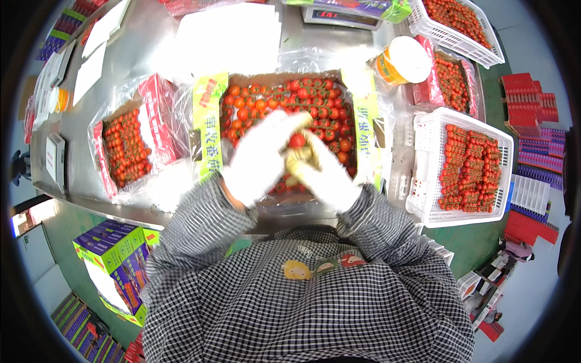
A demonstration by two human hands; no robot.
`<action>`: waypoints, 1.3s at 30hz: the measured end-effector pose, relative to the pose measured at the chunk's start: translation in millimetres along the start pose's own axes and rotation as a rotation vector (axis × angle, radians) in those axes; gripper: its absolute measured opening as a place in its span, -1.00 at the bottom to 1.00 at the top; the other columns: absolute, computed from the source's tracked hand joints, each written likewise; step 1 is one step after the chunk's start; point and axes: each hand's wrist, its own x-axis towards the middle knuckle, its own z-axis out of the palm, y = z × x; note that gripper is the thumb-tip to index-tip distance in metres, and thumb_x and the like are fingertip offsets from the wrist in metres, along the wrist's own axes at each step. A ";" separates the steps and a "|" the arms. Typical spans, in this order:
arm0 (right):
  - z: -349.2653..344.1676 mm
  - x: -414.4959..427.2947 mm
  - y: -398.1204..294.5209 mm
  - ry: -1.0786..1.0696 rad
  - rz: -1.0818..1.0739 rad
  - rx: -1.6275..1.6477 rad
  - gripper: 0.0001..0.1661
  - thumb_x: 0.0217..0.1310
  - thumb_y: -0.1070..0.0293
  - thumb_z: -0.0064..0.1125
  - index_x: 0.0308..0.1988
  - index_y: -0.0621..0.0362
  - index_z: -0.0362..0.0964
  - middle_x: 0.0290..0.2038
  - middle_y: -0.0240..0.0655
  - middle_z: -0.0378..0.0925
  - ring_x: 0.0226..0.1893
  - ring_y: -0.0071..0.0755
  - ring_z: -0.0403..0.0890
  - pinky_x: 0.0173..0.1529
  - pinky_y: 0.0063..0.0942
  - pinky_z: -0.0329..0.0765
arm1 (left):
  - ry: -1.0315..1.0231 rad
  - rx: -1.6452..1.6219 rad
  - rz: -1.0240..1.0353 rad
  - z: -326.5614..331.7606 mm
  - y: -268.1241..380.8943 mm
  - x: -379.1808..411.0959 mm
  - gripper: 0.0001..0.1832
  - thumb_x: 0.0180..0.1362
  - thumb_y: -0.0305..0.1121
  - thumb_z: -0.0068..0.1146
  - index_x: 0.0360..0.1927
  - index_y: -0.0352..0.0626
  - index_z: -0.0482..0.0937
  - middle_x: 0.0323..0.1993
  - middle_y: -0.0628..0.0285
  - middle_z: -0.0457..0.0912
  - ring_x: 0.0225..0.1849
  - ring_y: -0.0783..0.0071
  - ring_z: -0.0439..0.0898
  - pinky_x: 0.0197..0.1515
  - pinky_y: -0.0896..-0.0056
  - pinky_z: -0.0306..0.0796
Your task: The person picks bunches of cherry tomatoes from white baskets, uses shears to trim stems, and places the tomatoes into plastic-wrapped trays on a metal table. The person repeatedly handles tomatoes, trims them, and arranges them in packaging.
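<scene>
My left hand (259, 156) and my right hand (327, 174) wear white gloves with yellowish fingertips and meet over an open carton. A red cherry tomato (297, 140) shows between them, with the fingers of my right hand curled around it. The blurred left fingers reach over from the other side; whether they grip anything is hidden. Beneath both hands, the carton (209, 136), with its green printed flaps and plastic liner, holds rows of red and orange cherry tomatoes on the vine (320, 93).
A red carton of tomatoes (156, 120) in plastic stands left on the steel table (150, 41). At right are a white crate (426, 181) of vine tomatoes and an orange-and-white tub (404, 61). A digital scale (340, 18) lies beyond. Printed boxes (113, 267) stand on the floor at lower left.
</scene>
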 end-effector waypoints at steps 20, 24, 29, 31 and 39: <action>-328.4 -195.3 69.1 0.893 0.008 -0.477 -0.79 0.26 0.40 0.18 -0.12 0.16 0.62 -0.19 -0.12 0.66 -0.16 -0.33 0.65 -0.02 -0.37 0.56 | -0.379 -0.450 -0.114 117.4 93.5 -35.4 -0.44 0.23 -0.59 0.14 0.32 -0.36 0.33 0.14 -0.02 0.56 0.14 0.31 0.58 0.17 0.37 0.47; -423.4 -234.2 61.5 0.619 0.135 -0.842 -0.72 0.33 0.42 0.15 0.01 0.17 0.58 -0.19 -0.33 0.66 -0.25 -0.51 0.60 -0.08 -0.53 0.56 | -0.354 -0.451 -0.169 147.7 116.2 -41.1 -0.47 0.24 -0.61 0.11 0.30 -0.35 0.36 0.13 0.01 0.57 0.13 0.36 0.58 0.18 0.41 0.45; -541.8 -231.4 49.6 0.695 0.546 -1.200 -0.68 0.37 0.40 0.07 0.07 0.16 0.52 -0.07 -0.23 0.67 -0.13 -0.36 0.66 -0.02 -0.41 0.54 | -0.228 -0.447 -0.220 205.5 167.4 -47.0 -0.50 0.26 -0.62 0.07 0.29 -0.33 0.39 0.11 0.09 0.59 0.10 0.44 0.57 0.19 0.47 0.41; -612.4 -230.2 84.2 0.672 0.545 -1.297 -0.65 0.30 0.41 0.11 0.07 0.20 0.50 -0.01 -0.15 0.62 -0.05 -0.20 0.63 0.03 -0.30 0.54 | -0.296 -0.480 -0.274 234.6 197.4 -34.6 -0.54 0.29 -0.61 0.04 0.27 -0.33 0.40 0.09 0.11 0.60 0.11 0.45 0.56 0.20 0.50 0.39; -611.7 -207.1 42.0 0.508 0.896 -1.114 -0.48 0.39 0.44 -0.03 0.26 0.38 0.14 0.22 0.07 0.37 0.16 -0.01 0.53 0.03 -0.24 0.61 | -0.573 -1.188 -0.634 428.8 253.0 76.7 -0.43 0.40 -0.45 -0.10 0.40 -0.50 0.07 0.30 -0.16 0.33 0.34 0.15 0.38 0.36 0.28 0.32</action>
